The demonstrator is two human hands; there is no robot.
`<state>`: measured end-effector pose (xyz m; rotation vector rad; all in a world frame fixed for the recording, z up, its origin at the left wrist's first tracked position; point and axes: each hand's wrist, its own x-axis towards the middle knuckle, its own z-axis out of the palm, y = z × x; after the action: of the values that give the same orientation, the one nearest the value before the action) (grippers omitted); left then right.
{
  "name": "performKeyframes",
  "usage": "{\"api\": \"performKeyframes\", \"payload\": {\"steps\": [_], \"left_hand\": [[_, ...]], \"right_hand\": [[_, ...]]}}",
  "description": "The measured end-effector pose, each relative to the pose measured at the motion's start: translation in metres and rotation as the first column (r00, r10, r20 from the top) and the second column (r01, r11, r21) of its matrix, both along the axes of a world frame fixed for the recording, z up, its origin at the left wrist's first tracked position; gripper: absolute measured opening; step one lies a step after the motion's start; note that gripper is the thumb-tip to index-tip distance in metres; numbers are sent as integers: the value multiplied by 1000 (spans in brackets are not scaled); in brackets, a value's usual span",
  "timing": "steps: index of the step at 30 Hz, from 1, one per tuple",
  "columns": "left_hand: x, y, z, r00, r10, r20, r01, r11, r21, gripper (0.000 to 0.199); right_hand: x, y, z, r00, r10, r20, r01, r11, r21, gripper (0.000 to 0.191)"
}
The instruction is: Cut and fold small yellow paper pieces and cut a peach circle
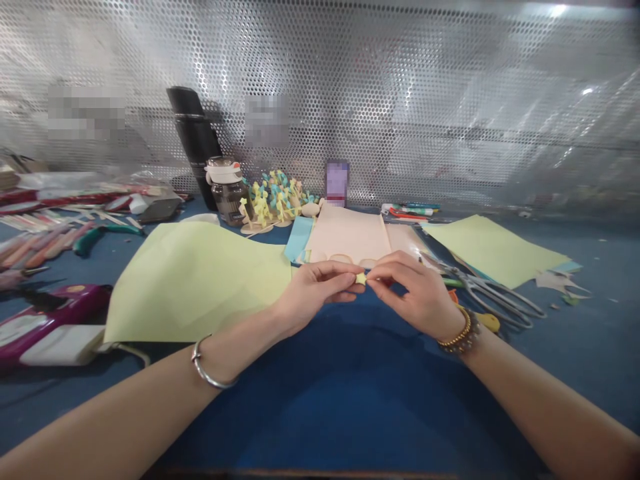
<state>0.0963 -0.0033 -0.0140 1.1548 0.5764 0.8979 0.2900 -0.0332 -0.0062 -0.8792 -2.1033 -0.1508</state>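
Observation:
Above the blue tabletop (320, 400), my two hands meet around a small pale yellow piece (361, 278) that looks like a little star. My left hand (315, 290) is closed, pinching the piece between thumb and fingers. Thumb and forefinger of my right hand (420, 293) are pressed together at the piece's right tip. Just beyond the hands lies a pale pink sheet (350, 230) with a blue sheet (299, 237) at its left. A large yellow-green sheet (200, 280) lies left of my left hand, and metal scissors (493, 293) lie right of my right hand.
A black flask (193, 133) and a lidded bottle (230, 193) stand at the back, beside several small yellow and blue figures (270, 200). A purple tool (55, 320) lies at left. More yellow-green paper (500, 250) is at right. A perforated metal wall (400, 100) closes the back.

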Motion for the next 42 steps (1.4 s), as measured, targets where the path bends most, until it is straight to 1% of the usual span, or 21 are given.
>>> {"api": "performKeyframes", "payload": {"steps": [3,7,19,31,35,40,42], "left_hand": [[1,0,0,1000,1,25,0,1000,-28,14],[1,1,-3,1000,7,20,-7,1000,-10,15],[-2,5,-3,999,18,-47,-14,997,72,14],[-3,4,2,992,42,-116,-32,996,88,19],[-2,1,2,993,71,-94,-60,991,122,18],[-1,-1,3,994,84,-72,-73,987,146,32],[0,-1,2,993,88,-73,-76,985,154,31]], "right_hand": [[-1,0,-1,1000,-14,-6,14,1000,21,7],[-1,0,-2,1000,-12,-7,13,999,35,9],[-1,-1,1,1000,-1,19,-1,997,77,7],[-1,-2,-1,1000,-14,2,14,995,98,11],[-3,-1,-1,999,-4,-45,7,999,54,12],[-8,-4,0,990,-3,-139,-5,998,-61,13],[-9,-5,-1,987,-1,-162,-12,996,-83,13]]}}
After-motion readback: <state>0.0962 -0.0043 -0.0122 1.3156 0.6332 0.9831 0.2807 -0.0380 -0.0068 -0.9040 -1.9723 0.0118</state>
